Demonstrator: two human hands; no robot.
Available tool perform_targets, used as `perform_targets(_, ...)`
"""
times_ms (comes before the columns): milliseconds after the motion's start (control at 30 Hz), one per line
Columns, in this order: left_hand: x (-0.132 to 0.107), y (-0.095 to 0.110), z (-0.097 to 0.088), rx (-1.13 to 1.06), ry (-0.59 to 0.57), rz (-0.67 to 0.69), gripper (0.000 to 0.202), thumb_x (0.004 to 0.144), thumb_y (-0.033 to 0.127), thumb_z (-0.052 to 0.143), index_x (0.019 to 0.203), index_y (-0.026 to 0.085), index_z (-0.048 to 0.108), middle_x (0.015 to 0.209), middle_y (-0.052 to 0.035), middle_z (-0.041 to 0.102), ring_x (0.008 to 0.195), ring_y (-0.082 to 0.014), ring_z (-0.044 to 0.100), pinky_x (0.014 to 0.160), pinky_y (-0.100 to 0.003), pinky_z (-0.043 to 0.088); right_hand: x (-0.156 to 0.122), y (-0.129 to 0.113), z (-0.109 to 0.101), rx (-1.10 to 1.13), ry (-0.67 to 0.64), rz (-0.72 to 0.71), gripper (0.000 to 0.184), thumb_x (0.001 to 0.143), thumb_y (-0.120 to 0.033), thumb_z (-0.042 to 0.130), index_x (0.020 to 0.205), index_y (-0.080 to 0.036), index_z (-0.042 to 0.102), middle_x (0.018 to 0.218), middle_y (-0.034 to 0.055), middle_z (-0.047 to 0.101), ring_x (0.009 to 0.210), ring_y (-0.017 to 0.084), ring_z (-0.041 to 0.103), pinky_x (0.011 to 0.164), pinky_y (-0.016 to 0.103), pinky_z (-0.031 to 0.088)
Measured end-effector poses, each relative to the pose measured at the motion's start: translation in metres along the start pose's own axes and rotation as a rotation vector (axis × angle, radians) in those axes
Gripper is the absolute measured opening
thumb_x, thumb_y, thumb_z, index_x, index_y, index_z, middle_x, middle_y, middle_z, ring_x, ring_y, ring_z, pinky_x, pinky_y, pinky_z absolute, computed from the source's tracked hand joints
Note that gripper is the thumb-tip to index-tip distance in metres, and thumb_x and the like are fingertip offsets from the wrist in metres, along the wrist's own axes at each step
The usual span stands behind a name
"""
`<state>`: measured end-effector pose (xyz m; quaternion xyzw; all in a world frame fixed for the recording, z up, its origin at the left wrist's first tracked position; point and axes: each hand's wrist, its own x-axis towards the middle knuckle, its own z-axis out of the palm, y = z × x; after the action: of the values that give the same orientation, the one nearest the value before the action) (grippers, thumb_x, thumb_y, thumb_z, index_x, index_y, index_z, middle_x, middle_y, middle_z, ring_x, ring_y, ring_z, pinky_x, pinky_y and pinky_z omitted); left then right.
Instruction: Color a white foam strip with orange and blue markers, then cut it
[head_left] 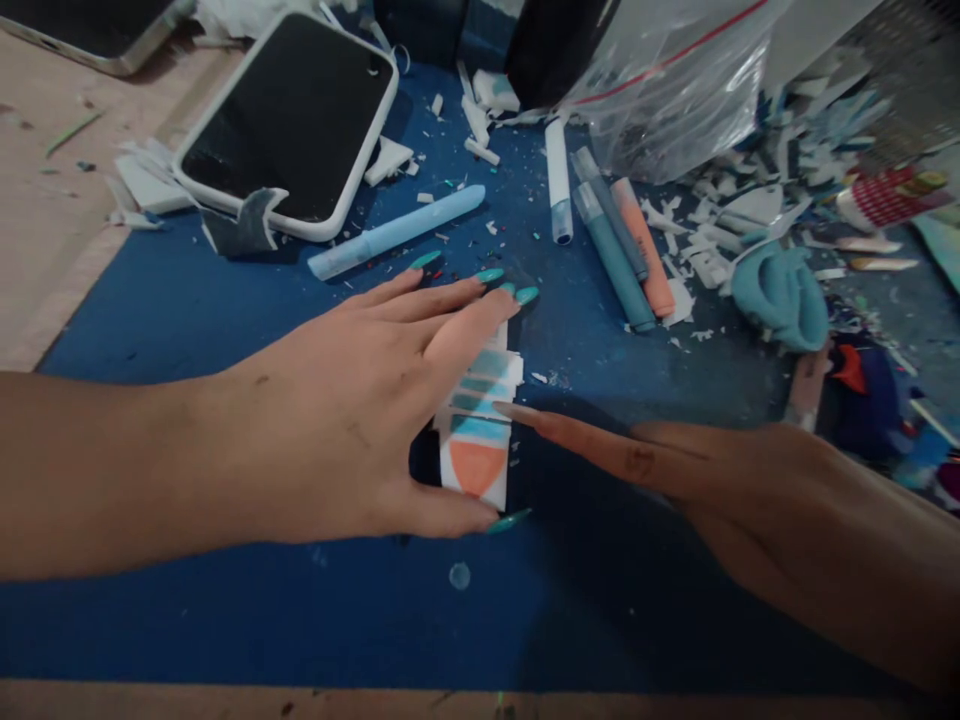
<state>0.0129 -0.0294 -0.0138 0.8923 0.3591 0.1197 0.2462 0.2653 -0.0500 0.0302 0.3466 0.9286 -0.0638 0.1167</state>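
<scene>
My left hand [337,410] lies flat on the blue mat [225,620], fingers stretched out, resting over a small stack of white paper pieces [480,430] coloured with teal stripes and an orange shape. The thumb sits just below the stack. My right hand [720,480] comes in from the right with one finger stretched out, its tip touching the right edge of the stack; its other fingers are hidden.
Behind the hands lie a light blue marker [397,232], a white pen [558,178], two teal markers [611,245] and an orange marker [645,262]. A phone in a white case [289,120] is at the back left. A clear plastic bag [675,80], paper scraps [750,200] and a teal clay lump [780,295] crowd the right.
</scene>
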Motion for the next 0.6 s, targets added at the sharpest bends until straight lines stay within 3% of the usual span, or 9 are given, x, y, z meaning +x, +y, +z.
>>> perform_targets(333,0.0009,-0.0004,0.0004,0.042,-0.007,0.004,0.099,0.067,0.071,0.049,0.141,0.019,0.010,0.146,-0.0084,0.022,0.133,-0.0349,0.020,0.110,-0.051,0.020,0.0015,0.0016,-0.0023,0.068,0.018,-0.071,0.082,0.068,0.001,0.023,0.139,-0.039,0.016,0.051,-0.0077,0.048,0.028,0.006,0.042,0.029,0.013,0.035)
perform_targets(600,-0.0002,-0.0001,0.0007,0.047,0.017,0.011,0.097,0.066,0.071,0.050,0.140,0.021,0.011,0.145,-0.0071,0.024,0.133,-0.0340,0.023,0.110,-0.051,0.022,-0.0006,0.0013,-0.0051,0.005,0.010,-0.079,0.082,0.068,0.002,0.024,0.140,-0.034,0.017,0.048,-0.0075,0.040,0.026,0.006,0.038,0.028,0.015,0.028)
